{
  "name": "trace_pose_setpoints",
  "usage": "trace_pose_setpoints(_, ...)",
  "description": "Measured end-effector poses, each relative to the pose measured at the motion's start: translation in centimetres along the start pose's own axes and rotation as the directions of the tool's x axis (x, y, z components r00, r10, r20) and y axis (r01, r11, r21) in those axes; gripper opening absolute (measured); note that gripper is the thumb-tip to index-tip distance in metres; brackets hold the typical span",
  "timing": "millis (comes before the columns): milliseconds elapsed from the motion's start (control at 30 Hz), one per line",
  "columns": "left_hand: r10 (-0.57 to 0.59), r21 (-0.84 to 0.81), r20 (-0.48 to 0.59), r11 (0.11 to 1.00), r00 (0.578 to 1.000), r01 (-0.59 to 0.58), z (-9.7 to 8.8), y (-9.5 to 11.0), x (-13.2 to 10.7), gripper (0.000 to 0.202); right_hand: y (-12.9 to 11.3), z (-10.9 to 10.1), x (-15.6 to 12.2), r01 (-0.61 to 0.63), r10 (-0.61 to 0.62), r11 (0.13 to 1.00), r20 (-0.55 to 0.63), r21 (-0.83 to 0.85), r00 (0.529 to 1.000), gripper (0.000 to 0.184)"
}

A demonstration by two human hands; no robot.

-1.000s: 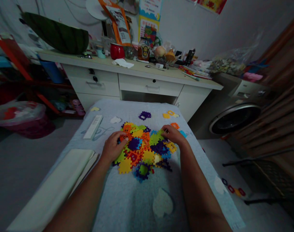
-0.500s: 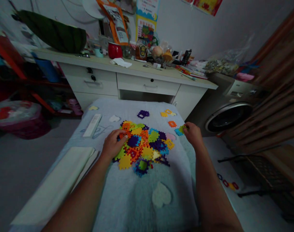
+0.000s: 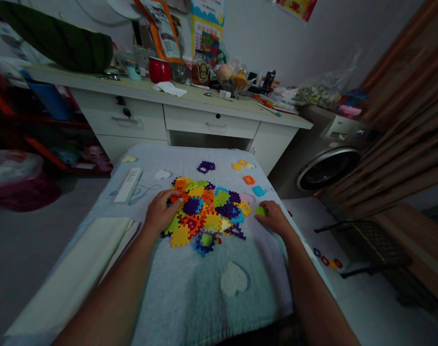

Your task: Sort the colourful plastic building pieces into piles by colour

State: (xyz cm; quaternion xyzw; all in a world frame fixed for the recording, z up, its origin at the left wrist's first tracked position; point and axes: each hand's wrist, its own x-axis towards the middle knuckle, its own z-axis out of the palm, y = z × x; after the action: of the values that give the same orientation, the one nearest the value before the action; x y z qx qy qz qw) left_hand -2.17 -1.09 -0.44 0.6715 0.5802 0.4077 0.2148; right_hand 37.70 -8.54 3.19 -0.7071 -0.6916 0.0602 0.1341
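Observation:
A heap of flat, toothed plastic puzzle pieces (image 3: 213,221) in orange, yellow, purple, blue and green lies on the cloth-covered table (image 3: 190,298). At the heap's left side rests my left hand (image 3: 161,211), thumb and index finger apart, touching the orange pieces there; its other fingers are partly hidden. To the right of the heap, my right hand (image 3: 275,218) pinches a green toothed piece (image 3: 261,211) low over the cloth. Just beyond that hand lies a single blue piece (image 3: 258,191), with an orange square ring (image 3: 248,180) farther back.
Yellow pieces (image 3: 236,166) and a purple piece (image 3: 206,166) lie toward the table's far edge. A long white box (image 3: 128,185) and folded white cloth (image 3: 74,264) are on the left. Behind stands a cluttered white desk (image 3: 197,120); a washing machine (image 3: 325,154) is at right.
My right hand has drawn back toward me with the green piece, leaving the blue piece lying on the cloth. The left hand stays at the heap. The whole view has shifted slightly.

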Motion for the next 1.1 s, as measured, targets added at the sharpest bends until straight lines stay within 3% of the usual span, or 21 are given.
trace_pose_setpoints(200,0.012,-0.004,-0.013,1.000,1.000,-0.012,0.0,0.0,0.0,0.033,-0.1,-0.2,0.7,-0.099,0.099,0.992,-0.007,-0.078,0.995,0.036)
trace_pose_setpoints(367,0.028,0.010,-0.007,1.000,1.000,-0.028,0.1,-0.5,0.0,0.035,0.5,-1.1,3.5,-0.149,0.151,0.986,0.024,-0.067,0.988,0.033)
trace_pose_setpoints(533,0.026,0.018,0.009,0.999,1.000,-0.026,0.1,-0.7,0.0,0.036,0.3,0.1,7.3,-0.267,0.255,0.960,-0.128,-0.086,0.958,0.051)
trace_pose_setpoints(633,0.018,0.013,0.003,1.000,1.000,-0.019,0.1,-0.6,0.1,0.034,0.2,1.1,8.2,-0.303,0.290,0.951,-0.156,-0.063,0.944,0.055)
trace_pose_setpoints(900,0.001,0.014,-0.007,1.000,1.000,-0.001,0.1,-0.2,0.0,0.034,-0.7,2.1,7.4,-0.250,0.246,0.968,-0.186,0.004,0.951,0.060)
trace_pose_setpoints(1033,0.017,0.015,-0.010,1.000,1.000,-0.016,0.1,-0.3,0.0,0.035,-0.3,0.8,6.3,-0.236,0.233,0.972,-0.178,0.005,0.956,0.054)
trace_pose_setpoints(1100,0.024,0.008,-0.016,1.000,1.000,-0.023,0.1,-0.3,0.0,0.035,0.2,-0.1,5.2,-0.198,0.195,0.980,-0.118,-0.017,0.974,0.048)
